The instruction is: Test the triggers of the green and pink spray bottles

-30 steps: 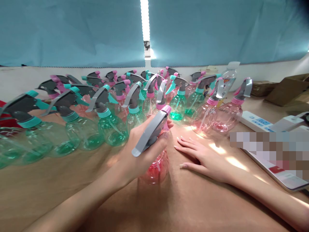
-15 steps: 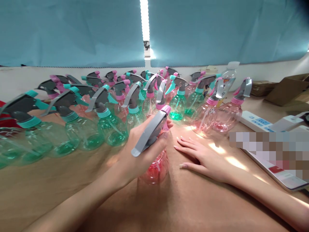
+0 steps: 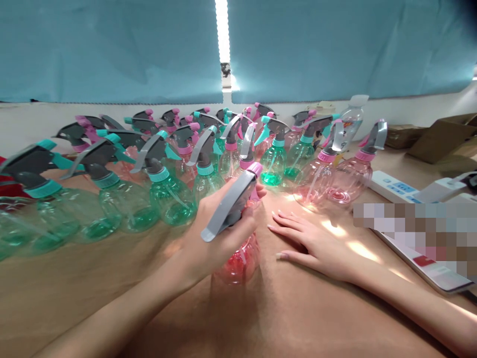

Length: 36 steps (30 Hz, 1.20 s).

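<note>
My left hand [image 3: 219, 228] is closed around the neck of a pink spray bottle [image 3: 238, 266] that stands on the brown table [image 3: 238, 323]. The bottle has a grey trigger head with a pink nozzle, and pink liquid or tint shows in its lower part. My fingers hide most of its collar. To the right, my right hand [image 3: 309, 241] lies flat on the table with its fingers spread, apart from the bottle. Near its fingertips are two pink spray bottles, one at the front [image 3: 316, 181] and one farther right [image 3: 352, 179].
Green spray bottles [image 3: 173, 201] line the left, with several more green and pink ones behind. A clear water bottle [image 3: 354, 119] stands at the back right. On the right are a white power strip [image 3: 395, 186], a partly blurred flat device [image 3: 428, 271] and a cardboard box [image 3: 443, 136].
Almost nothing differs. The whole view has shifted very slightly; both hands and the held spray bottle keep their places.
</note>
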Each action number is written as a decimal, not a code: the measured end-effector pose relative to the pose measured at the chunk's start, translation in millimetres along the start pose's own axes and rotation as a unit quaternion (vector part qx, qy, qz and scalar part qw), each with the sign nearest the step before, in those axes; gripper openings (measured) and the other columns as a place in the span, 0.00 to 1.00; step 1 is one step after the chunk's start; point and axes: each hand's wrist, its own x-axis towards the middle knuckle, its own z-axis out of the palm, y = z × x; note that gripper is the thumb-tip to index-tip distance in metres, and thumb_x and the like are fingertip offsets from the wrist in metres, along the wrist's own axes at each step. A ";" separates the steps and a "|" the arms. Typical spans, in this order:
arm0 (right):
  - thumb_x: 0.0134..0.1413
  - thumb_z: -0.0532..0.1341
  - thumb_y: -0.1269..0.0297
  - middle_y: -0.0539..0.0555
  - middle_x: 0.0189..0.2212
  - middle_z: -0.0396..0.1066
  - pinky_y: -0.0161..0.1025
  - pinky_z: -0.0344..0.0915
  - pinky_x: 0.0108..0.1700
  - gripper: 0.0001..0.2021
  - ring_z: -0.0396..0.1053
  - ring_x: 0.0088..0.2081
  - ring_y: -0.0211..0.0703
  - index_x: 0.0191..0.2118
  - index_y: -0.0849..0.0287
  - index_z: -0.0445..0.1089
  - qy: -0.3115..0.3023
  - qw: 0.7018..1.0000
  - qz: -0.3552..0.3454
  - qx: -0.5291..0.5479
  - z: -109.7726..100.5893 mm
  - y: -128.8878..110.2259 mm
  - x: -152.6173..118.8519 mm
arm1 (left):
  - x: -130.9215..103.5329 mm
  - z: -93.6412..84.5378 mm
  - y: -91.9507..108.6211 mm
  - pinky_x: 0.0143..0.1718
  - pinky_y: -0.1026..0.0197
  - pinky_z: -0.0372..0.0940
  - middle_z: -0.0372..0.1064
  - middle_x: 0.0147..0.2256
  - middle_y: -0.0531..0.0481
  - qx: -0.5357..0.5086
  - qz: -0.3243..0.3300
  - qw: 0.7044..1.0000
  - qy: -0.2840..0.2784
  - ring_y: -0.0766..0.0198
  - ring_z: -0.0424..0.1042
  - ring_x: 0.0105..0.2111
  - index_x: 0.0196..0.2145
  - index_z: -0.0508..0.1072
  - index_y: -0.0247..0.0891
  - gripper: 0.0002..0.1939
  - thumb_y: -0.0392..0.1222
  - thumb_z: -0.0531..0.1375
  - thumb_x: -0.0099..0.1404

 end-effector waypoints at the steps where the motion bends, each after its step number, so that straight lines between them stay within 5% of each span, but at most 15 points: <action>1: 0.63 0.58 0.45 0.56 0.68 0.51 0.62 0.51 0.66 0.31 0.47 0.69 0.59 0.67 0.52 0.58 -0.003 1.000 0.001 -0.002 -0.2 -0.3 0.1 | 0.2 -0.1 0.2 0.23 0.62 0.53 0.58 0.26 0.56 0.000 0.001 1.000 -0.001 0.67 0.57 0.22 0.41 0.68 0.43 0.08 0.35 0.58 0.63; 17: 0.63 0.57 0.44 0.58 0.68 0.52 0.61 0.50 0.67 0.32 0.48 0.69 0.58 0.66 0.55 0.59 -0.008 1.000 0.001 -0.004 -1.0 -1.3 2.3 | 6.1 -1.8 10.8 0.35 0.60 0.64 0.67 0.31 0.53 0.022 0.050 0.999 0.002 0.62 0.69 0.33 0.32 0.70 0.40 0.08 0.30 0.53 0.58; 27: 0.64 0.57 0.45 0.62 0.67 0.54 0.61 0.54 0.65 0.31 0.50 0.68 0.60 0.65 0.59 0.62 0.007 1.000 -0.021 -0.015 -1.2 -2.2 3.1 | 2.7 -1.0 7.8 0.28 0.61 0.59 0.67 0.28 0.55 0.016 0.039 0.999 -0.003 0.66 0.65 0.26 0.30 0.68 0.40 0.06 0.32 0.54 0.59; 36: 0.64 0.57 0.47 0.66 0.63 0.61 0.62 0.60 0.60 0.27 0.59 0.64 0.62 0.62 0.59 0.65 0.039 0.996 -0.063 -0.039 -4.6 -4.2 5.6 | 1.3 5.2 0.5 0.28 0.59 0.54 0.57 0.26 0.57 0.008 0.006 0.998 0.057 0.65 0.56 0.24 0.34 0.67 0.42 0.04 0.34 0.56 0.60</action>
